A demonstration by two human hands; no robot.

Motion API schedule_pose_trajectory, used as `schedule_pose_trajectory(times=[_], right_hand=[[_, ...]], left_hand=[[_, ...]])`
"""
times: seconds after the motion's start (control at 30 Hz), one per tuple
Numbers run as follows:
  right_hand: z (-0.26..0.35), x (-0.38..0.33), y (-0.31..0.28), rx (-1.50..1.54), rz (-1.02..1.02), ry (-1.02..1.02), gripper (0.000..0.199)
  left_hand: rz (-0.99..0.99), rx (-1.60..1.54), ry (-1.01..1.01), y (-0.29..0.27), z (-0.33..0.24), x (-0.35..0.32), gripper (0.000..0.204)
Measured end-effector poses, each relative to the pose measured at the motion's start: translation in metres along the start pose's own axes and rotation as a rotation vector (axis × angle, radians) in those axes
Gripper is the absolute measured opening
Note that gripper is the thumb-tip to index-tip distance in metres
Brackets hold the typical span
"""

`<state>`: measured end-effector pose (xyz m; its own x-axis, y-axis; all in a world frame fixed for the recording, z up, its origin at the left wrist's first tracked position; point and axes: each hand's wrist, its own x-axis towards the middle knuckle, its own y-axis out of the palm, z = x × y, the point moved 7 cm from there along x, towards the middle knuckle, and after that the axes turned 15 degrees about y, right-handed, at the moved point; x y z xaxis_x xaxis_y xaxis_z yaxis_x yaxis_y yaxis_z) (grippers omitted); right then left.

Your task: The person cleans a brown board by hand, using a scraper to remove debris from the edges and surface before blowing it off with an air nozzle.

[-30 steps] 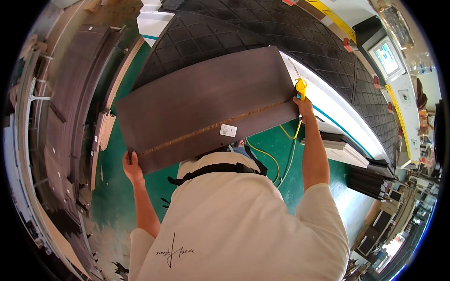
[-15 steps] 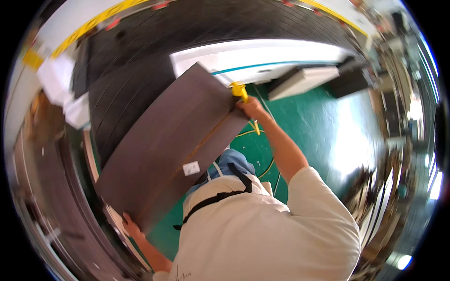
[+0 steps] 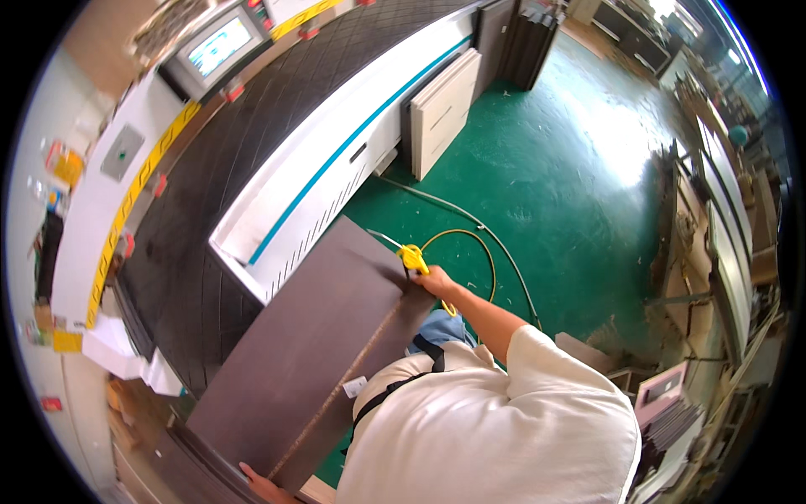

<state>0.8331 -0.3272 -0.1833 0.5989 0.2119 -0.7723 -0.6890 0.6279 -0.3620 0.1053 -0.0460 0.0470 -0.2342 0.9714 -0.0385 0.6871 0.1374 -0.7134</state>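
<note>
A long dark brown panel (image 3: 298, 336) lies tilted across my front, its raw chipboard edge facing me. Another brown surface with a small white label (image 3: 354, 387) shows below that edge; whether it is a second board I cannot tell. My left hand (image 3: 262, 484) grips the near lower end, thumb on top and the other fingers hidden. At the far right corner, my right hand (image 3: 431, 280) is closed around a yellow air blow gun (image 3: 412, 258) and also touches the panel there. A yellow hose (image 3: 478, 238) trails from the gun.
Ahead stands a white machine side with a blue stripe (image 3: 323, 189), beside a black slatted bed (image 3: 189, 244). Pale boards (image 3: 441, 113) and dark boards (image 3: 531, 50) lean against it. A grey hose (image 3: 504, 244) crosses the green floor. More brown boards (image 3: 206, 470) lie at lower left.
My view has turned to the right, bringing the machine's screen into sight. The panel, still in both hands, has come lower in view and away from over the black bed.
</note>
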Motion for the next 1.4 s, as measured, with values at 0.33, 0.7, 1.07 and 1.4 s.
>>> schedule_pose_trajectory(times=[0.33, 0.7, 1.07, 1.4], right_hand=[[-0.159, 0.033, -0.206, 0.669, 0.013, 0.144, 0.035], [-0.323, 0.06, -0.391, 1.086, -0.256, 0.368, 0.031], [-0.404, 0.09, -0.599, 1.252, -0.596, 0.758, 0.03], [-0.419, 0.152, -0.748, 1.614, -0.714, 0.65, 0.04]], left_hand=[[0.154, 0.06, 0.522, 0.119, -0.293, -0.162, 0.064], [1.336, -0.101, 0.711, 0.416, -0.567, -0.269, 0.06], [1.744, -0.176, 0.593, 0.798, -0.831, -0.512, 0.05], [1.966, -0.094, 0.734, 0.99, -1.006, -0.756, 0.051]])
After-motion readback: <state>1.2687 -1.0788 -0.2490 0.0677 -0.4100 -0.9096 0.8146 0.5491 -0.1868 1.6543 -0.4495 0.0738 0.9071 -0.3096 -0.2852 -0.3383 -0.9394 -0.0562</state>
